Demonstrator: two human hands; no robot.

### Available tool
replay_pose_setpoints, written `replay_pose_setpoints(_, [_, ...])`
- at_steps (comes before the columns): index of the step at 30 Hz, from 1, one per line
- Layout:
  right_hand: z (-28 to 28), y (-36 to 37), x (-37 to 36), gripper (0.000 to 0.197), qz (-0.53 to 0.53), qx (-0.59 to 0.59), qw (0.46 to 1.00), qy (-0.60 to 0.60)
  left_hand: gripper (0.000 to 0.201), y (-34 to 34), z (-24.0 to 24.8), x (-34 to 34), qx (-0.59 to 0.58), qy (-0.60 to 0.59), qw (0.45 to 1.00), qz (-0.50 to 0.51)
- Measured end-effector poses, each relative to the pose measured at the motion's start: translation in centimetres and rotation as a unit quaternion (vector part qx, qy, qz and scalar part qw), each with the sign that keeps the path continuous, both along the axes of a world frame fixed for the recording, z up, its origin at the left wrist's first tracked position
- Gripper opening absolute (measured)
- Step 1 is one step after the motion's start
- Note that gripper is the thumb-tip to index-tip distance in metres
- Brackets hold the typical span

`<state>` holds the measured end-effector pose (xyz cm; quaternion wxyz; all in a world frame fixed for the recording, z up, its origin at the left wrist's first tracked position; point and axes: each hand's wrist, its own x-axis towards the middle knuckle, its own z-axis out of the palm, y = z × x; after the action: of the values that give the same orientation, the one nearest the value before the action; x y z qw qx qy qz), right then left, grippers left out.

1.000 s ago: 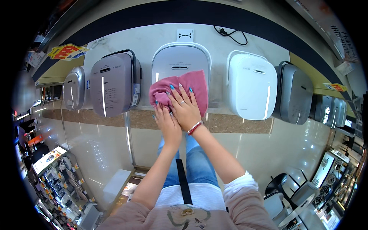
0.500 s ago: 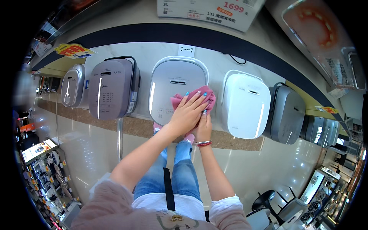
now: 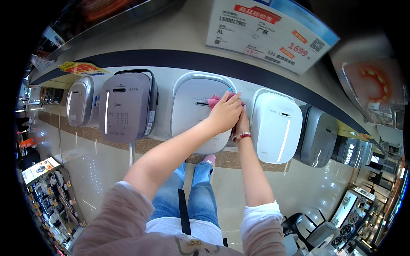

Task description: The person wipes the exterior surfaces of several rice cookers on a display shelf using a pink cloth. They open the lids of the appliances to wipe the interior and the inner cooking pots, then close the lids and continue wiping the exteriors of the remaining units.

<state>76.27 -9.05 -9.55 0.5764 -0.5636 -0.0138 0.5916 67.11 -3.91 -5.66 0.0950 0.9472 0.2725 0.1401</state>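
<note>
A pink cloth [image 3: 214, 101] lies bunched on the upper right part of a grey rice cooker's lid [image 3: 190, 117]. My left hand [image 3: 225, 114] presses down on the cloth, its fingers closed over it and pointing toward the cooker's far right corner. Tucked against it at the cooker's right side is my right hand [image 3: 242, 123], fingers on the cloth's right edge and partly hidden by the left hand. A red beaded bracelet [image 3: 242, 136] circles the right wrist. The cooker's pale carrying handle [image 3: 203, 75] curves around the lid's far edge.
A mauve rice cooker [image 3: 121, 106] and a silver one [image 3: 78, 102] stand to the left. On the right are a white cooker [image 3: 273, 132] and a dark grey one [image 3: 318, 138]. An upper shelf edge [image 3: 179, 57] with a price card [image 3: 273, 36] overhangs them.
Both hands have slid the cloth away from me toward the lid's far right corner. The view has shifted, so the shelf and price card show lower and larger.
</note>
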Motion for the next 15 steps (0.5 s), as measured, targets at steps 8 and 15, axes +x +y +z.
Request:
replay_pose_setpoints(8, [1.0,4.5,1.3,0.034,-0.083,0.107,0.990,0.041,0.038,1.8,0.1,-0.7,-0.054,-0.104,0.993,-0.020])
replay_pose_setpoints(15, [4.9,1.1,-0.4,0.031,-0.085,0.179,0.980,-0.013,0.040,-1.2,3.9,-3.0,-0.123,-0.207,0.967,-0.082])
